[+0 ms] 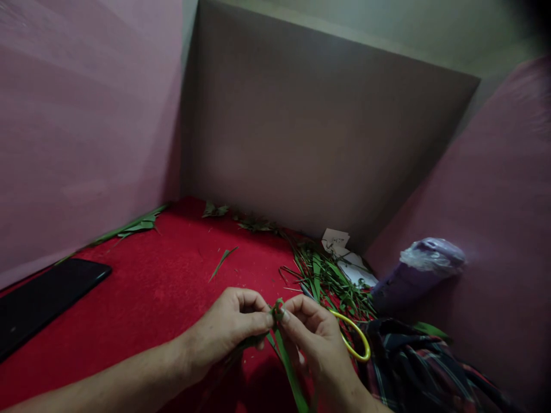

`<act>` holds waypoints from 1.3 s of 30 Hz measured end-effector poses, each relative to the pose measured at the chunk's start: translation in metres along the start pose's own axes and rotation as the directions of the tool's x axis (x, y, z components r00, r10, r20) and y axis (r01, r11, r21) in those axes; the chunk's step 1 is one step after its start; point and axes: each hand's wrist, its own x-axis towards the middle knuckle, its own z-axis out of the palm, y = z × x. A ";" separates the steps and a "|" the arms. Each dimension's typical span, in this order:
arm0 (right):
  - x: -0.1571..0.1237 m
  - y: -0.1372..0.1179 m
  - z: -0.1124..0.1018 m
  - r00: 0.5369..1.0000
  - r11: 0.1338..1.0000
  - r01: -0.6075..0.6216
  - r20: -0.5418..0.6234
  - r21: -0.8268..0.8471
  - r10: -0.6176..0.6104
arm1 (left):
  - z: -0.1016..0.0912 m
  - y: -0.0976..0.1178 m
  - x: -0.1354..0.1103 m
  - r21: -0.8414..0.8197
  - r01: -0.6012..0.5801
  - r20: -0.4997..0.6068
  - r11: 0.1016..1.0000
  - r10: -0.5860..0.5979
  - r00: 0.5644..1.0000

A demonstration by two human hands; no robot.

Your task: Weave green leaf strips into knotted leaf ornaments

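Low in the middle of the view, my left hand [230,324] and my right hand [312,335] meet, both with fingers pinched on a folded green leaf strip [279,312]. The strip's long free end [290,373] hangs down between my wrists over the red cloth [163,287]. A yellow ring [355,338], perhaps a scissors handle, lies just behind my right hand.
A pile of cut green leaves [327,275] lies right of centre, with white paper scraps [344,252] behind it. A black phone [38,298] rests at the left. A purple wrapped object [413,269] and plaid cloth [413,367] sit at the right. Cardboard walls enclose the space.
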 end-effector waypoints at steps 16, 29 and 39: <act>0.005 0.001 -0.004 0.992 0.995 -0.097 0.085 0.038 0.094 | -0.001 0.001 -0.001 0.012 0.005 0.030 1.000 -0.005 1.000; 0.000 -0.001 -0.003 0.980 0.982 -0.179 0.100 0.067 0.172 | -0.001 0.005 -0.001 0.055 -0.024 0.033 0.998 0.022 0.999; 0.002 0.005 -0.003 0.991 0.996 -0.072 0.114 0.051 0.066 | -0.002 0.000 0.000 0.021 0.004 0.045 1.000 -0.005 0.999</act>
